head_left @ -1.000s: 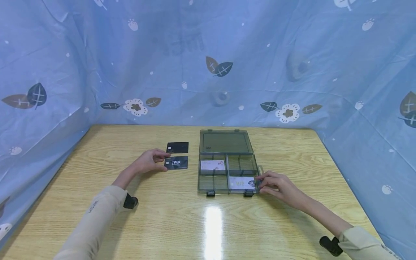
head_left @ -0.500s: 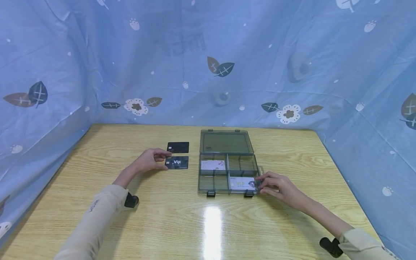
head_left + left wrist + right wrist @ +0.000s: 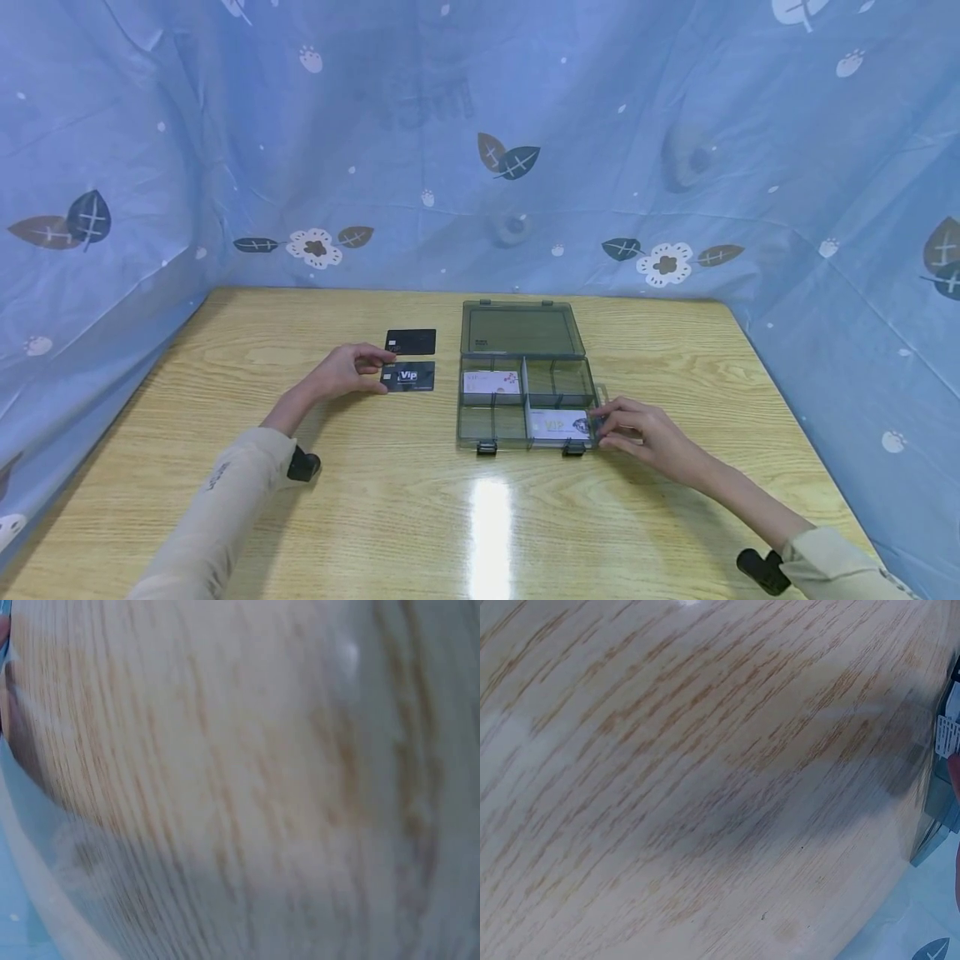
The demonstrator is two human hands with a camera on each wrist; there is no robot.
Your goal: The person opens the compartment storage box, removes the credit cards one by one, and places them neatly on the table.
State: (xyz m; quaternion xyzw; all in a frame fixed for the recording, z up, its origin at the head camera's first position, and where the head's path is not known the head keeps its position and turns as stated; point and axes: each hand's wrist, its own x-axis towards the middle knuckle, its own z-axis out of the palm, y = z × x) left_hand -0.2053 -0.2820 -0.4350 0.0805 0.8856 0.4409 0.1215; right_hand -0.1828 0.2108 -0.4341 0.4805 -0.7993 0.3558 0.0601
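Left hand (image 3: 348, 372): fingers bent, thumb and forefinger set narrowly about the left end of the dark grey card
Right hand (image 3: 645, 433): fingers bent, tips close together at the right wall of the box, by its near right compartment
Grip: from this height, cannot tell whether either hand pinches what it is at
Dark grey card (image 3: 408, 377): flat on the table, left of the box and apart from it; white "Vip" lettering, chip at the left
Black card (image 3: 412, 341): flat, just beyond the dark grey card on the far side; "VIP" in dim letters, light chip at the left
Box (image 3: 458, 417): smoky, see-through, divided into four main compartments; two dark clasps (image 3: 487, 447) along the near edge
Lid (image 3: 521, 327): open, laid back to the far side
White VIP card (image 3: 555, 425): inside the near right compartment, dark picture at its right end
White flowered card (image 3: 491, 382): inside the far left compartment, reddish marks at its right
Table (image 3: 375, 517): pale wood grain, glossy, a bright reflection at the near middle
Cloth (image 3: 420, 167): blue, printed with leaves and flowers, hung along far, left and right sides
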